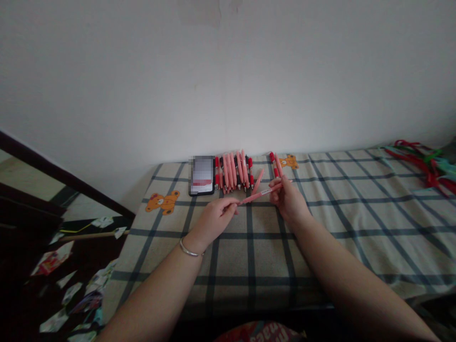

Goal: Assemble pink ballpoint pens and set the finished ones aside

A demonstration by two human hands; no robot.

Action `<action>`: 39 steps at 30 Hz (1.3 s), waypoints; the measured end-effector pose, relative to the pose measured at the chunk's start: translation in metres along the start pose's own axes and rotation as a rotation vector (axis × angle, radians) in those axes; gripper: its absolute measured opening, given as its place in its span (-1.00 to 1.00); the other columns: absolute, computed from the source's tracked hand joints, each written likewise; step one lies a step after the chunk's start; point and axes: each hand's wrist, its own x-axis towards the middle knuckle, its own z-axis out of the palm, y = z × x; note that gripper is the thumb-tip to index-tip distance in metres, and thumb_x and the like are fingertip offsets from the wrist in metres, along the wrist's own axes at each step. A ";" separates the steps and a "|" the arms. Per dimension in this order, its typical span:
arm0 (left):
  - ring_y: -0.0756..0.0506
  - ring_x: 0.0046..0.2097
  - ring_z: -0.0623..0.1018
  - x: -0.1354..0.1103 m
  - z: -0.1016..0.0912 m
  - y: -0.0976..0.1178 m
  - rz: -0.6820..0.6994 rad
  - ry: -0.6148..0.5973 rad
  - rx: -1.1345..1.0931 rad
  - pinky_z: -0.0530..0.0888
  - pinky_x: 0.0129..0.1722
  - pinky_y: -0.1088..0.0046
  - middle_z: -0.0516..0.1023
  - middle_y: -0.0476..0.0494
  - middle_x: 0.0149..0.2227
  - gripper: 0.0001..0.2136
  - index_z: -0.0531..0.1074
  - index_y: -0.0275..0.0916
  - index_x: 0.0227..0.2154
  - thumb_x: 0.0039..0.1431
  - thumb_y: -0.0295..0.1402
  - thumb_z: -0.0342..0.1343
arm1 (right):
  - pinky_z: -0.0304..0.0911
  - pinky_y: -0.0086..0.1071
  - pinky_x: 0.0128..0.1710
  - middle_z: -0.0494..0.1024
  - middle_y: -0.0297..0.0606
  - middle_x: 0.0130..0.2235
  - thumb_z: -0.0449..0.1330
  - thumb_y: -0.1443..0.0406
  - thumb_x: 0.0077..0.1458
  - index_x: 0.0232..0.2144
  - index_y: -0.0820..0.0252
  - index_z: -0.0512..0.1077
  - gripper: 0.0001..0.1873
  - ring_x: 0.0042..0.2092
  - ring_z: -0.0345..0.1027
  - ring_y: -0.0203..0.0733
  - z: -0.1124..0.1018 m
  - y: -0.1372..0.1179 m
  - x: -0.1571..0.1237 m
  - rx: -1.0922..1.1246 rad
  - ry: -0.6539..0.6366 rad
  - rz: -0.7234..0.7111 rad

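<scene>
A slim pink pen (257, 194) with a small white label spans the gap between my two hands, slightly tilted up to the right. My left hand (218, 216), with a silver bangle at its wrist, pinches the lower left end. Around the other end, the fingers of my right hand (288, 198) are closed. Just behind lies a loose pink pen (259, 180). A row of several pink pens (231, 170), with red and black ones among them, rests near the wall. Beyond my right hand lie a red pen (273, 164) and another pink pen (278, 166).
A phone (202, 176) with a blurred screen lies left of the row. The checked tablecloth (235, 266) carries bear prints and meets a white wall (228, 95). Red and green ribbons (423, 164) are heaped at the far right. Paper scraps (71, 292) litter the floor at left.
</scene>
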 end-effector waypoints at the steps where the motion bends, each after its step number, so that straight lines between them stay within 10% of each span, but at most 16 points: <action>1: 0.00 -0.36 0.54 0.000 0.000 0.000 0.001 -0.004 0.001 0.43 -0.33 0.52 0.55 -0.06 -0.40 -0.77 0.45 -0.25 -0.23 0.22 -0.31 -0.08 | -0.09 -0.53 -0.71 0.17 -0.50 -0.75 0.08 -0.06 0.00 -0.51 0.21 0.34 -0.57 -0.71 -0.01 -0.45 -0.001 -0.001 0.001 0.017 0.011 0.000; 22: 0.00 -0.34 0.52 0.001 -0.004 0.007 0.041 -0.021 0.106 0.39 -0.29 0.50 0.54 -0.02 -0.42 -0.78 0.47 -0.23 -0.28 0.21 -0.35 -0.09 | 0.16 -0.43 -0.46 0.41 -0.37 -0.44 0.04 0.17 0.08 -0.32 0.15 0.31 -0.81 -0.46 0.24 -0.30 -0.028 -0.012 0.012 -0.784 0.291 -0.413; 39: -0.01 -0.33 0.52 0.001 -0.004 0.008 0.031 -0.039 0.120 0.39 -0.26 0.48 0.55 -0.04 -0.40 -0.79 0.47 -0.23 -0.28 0.20 -0.35 -0.07 | 0.22 -0.32 -0.25 0.44 -0.19 -0.02 0.01 0.23 0.12 -0.03 0.10 0.32 -0.65 -0.12 0.38 -0.07 -0.012 -0.013 0.006 -1.612 0.078 -0.255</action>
